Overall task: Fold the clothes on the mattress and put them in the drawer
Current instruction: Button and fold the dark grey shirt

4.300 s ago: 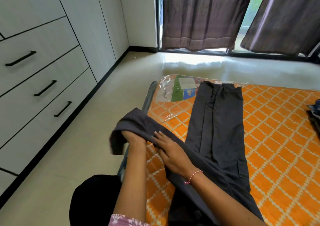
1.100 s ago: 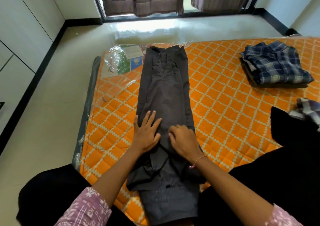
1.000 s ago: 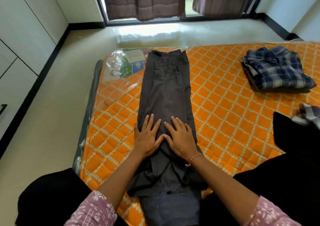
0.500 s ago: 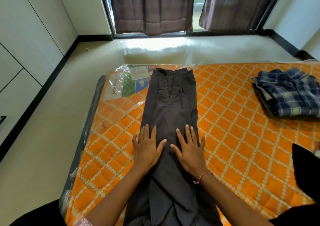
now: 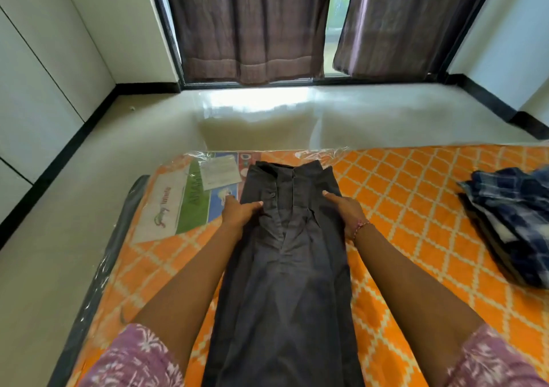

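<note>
1. The dark grey trousers point(image 5: 285, 267) lie lengthwise along the left part of the orange mattress point(image 5: 416, 208), legs already doubled one over the other into a long narrow strip, waistband at the far end near the window
2. My left hand point(image 5: 239, 211) grips the left edge just below the waistband, thumb on top and fingers tucked under; my right hand point(image 5: 344, 208) holds the right edge the same way, as far as I can tell
3. Judging by this, I am about to bring the waist end back towards me, so the crosswise folds are not yet made
4. A folded blue plaid shirt point(image 5: 511, 223) sits on a small pile at the right edge
5. Nothing I can see has gone into a drawer, and no drawer is in view, so putting away is all still left
</note>
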